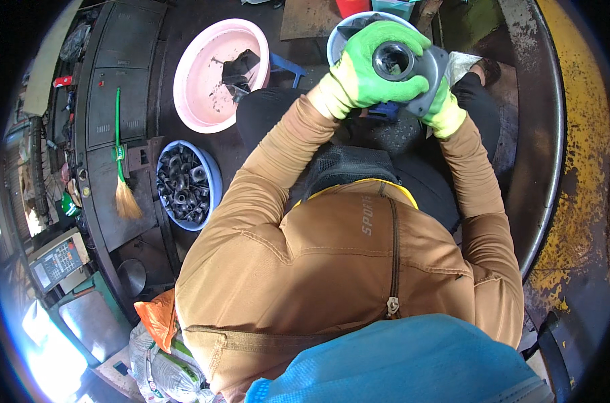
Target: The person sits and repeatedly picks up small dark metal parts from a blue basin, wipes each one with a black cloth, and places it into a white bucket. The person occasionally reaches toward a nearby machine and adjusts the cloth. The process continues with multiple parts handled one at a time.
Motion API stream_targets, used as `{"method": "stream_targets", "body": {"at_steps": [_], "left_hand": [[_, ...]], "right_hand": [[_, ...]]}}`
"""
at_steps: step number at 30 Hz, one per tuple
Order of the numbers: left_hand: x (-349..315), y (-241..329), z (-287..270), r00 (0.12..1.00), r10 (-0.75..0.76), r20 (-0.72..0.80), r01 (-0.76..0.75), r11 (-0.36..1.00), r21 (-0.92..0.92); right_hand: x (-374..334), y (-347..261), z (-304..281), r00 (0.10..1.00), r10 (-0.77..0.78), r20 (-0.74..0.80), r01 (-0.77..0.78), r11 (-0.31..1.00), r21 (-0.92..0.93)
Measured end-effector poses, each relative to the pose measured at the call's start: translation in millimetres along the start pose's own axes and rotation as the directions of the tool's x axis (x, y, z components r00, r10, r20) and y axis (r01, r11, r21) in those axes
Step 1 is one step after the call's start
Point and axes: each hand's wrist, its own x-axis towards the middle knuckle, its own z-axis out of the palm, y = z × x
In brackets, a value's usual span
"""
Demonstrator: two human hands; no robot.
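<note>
My left hand (pixel 362 70), in a green and yellow work glove, wraps its fingers round a black moulded part (pixel 434 77). The part has a round open collar on one side and a flat flange with rounded corners on the other. My right hand (pixel 447 114), gloved alike, grips the flange from its right and lower side. Most of its fingers are hidden behind the part. Both hands hold it up over my lap, in front of a pale blue-rimmed basin (pixel 332 48) that shows dark pieces inside.
A pink basin (pixel 184 80) to the left holds dark pieces and scraps. Nearer me, a blue basin (pixel 214 181) is heaped with black parts. A green-handled broom (pixel 119 161) leans by grey metal cabinets (pixel 120 101). A worn yellow metal surface (pixel 584 121) borders the right.
</note>
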Motion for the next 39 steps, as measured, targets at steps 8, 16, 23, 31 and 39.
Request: {"method": "stream_targets", "body": {"at_steps": [8,16,23,31,39], "left_hand": [[0,4,-17,0.893,-0.046,0.448,0.159,0.963,-0.218],[-6,-56,-15,0.809,-0.586,-0.052,-0.042,0.031,-0.999],[-12,-117,6,0.745,-0.651,-0.146,0.190,0.417,-0.889],[-51,-186,-33,0.671,-0.553,-0.494,0.741,0.518,0.427],[16,-251,-28,0.927,-0.111,-0.358,0.373,0.380,0.846]], "right_hand": [[-12,-3,9,0.957,-0.037,0.288,0.008,0.995,0.102],[23,-1,7,0.767,0.626,0.142,-0.258,0.098,0.961],[33,28,33,0.575,0.818,-0.030,-0.394,0.309,0.866],[9,44,-14,0.414,0.898,-0.150,-0.287,0.286,0.914],[15,33,-29,0.456,0.883,-0.113,-0.281,0.263,0.923]]}}
